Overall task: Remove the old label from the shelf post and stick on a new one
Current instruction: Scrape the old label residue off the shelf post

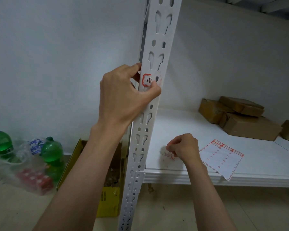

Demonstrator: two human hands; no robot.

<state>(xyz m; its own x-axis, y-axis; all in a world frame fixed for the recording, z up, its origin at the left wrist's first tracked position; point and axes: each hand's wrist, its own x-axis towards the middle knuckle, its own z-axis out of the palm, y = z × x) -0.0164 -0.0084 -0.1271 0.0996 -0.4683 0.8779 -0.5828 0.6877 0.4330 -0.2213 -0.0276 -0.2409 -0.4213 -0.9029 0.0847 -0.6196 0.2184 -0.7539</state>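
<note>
Head view, post: the white perforated steel shelf post (154,104) runs upright through the middle of the frame, its keyhole slots facing the camera.
Old label: a small red-bordered paper label with black handwriting (147,80) sits on the post's front face; only its left part remains, and faint reddish residue (158,77) marks the bare metal just to its right.
Left hand: the left hand (123,95) wraps the post from its left edge, fingers behind, thumb pressed on the label's torn lower edge, so its grip is closed on the post. Probably this steadies the hand while the thumbnail scrapes.
Right hand: the right hand (184,147) rests low on the white shelf board (240,164), fingers curled as if pinching a scrap; whether anything is held I cannot tell.
Scraps: small red and white paper bits (168,155) lie beside that hand, likely dropped peelings.
New labels: a white backing sheet with red-bordered stickers (221,158) lies just right of the hand, one corner overhanging the shelf's front edge.
Open room: bare board lies between the sheet and the brown cardboard parcels (240,117) farther back.
</note>
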